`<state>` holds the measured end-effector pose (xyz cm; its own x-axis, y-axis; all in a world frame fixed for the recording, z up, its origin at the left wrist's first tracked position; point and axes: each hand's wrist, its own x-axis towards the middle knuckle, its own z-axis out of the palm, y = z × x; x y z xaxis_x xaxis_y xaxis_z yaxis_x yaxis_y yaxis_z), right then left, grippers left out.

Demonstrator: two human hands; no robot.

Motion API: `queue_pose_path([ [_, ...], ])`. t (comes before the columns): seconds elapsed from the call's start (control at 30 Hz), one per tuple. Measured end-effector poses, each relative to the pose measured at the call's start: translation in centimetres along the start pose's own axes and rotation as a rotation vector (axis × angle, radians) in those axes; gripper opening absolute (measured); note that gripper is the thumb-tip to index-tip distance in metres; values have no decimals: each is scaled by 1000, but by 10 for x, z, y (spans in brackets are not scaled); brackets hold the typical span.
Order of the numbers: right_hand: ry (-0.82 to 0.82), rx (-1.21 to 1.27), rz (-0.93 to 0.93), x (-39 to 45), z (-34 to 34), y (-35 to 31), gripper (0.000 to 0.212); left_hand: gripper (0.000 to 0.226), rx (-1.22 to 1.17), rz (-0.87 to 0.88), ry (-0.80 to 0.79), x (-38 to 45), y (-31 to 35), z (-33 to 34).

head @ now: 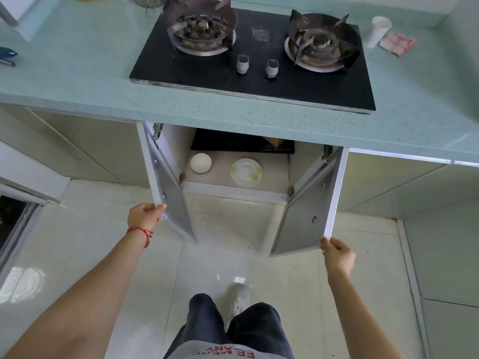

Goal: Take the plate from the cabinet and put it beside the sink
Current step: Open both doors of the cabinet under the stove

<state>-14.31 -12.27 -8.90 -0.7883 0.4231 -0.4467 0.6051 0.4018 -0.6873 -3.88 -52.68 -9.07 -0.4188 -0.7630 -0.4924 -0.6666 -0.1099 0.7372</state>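
Access step: left hand [145, 216] pinches the left cabinet door [168, 193] edge, right hand [337, 255] grips the right door [308, 203]; both doors wide. Green-patterned plate [246, 172] sits on the cabinet floor, right of a white bowl [201, 163] (upside down, looks like). Next: release one door, reach in, lift plate.

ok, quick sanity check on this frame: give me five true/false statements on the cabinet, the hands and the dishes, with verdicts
1. Both cabinet doors are open. True: the left door and right door are swung out.
2. The left hand holds the plate. False: it grips the left door's edge.
3. The plate lies inside the cabinet. True.
4. The bowl sits right of the plate. False: it is to the left.
5. The right hand is on the stove knob. False: it holds the right door's lower corner.
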Motion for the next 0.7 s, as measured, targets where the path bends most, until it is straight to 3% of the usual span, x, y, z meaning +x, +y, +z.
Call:
queue_pose_path([
  [0.2,56,74,62,-1,-19,11,10,23,64,26,69,0,-12,-23],
  [0.33,136,75,98,-15,-17,17,36,21,100,34,169,-16,-18,-29],
  [0.43,100,71,109,-40,-2,20,47,30,42,-35,206,-38,-25,-27],
  [0.53,-17,13,46,-73,17,17,43,36,64,-10,92,-59,-36,-21],
  [0.7,-284,-165,-239,-121,50,12,42,43,218,233,-129,-83,-45,-14],
])
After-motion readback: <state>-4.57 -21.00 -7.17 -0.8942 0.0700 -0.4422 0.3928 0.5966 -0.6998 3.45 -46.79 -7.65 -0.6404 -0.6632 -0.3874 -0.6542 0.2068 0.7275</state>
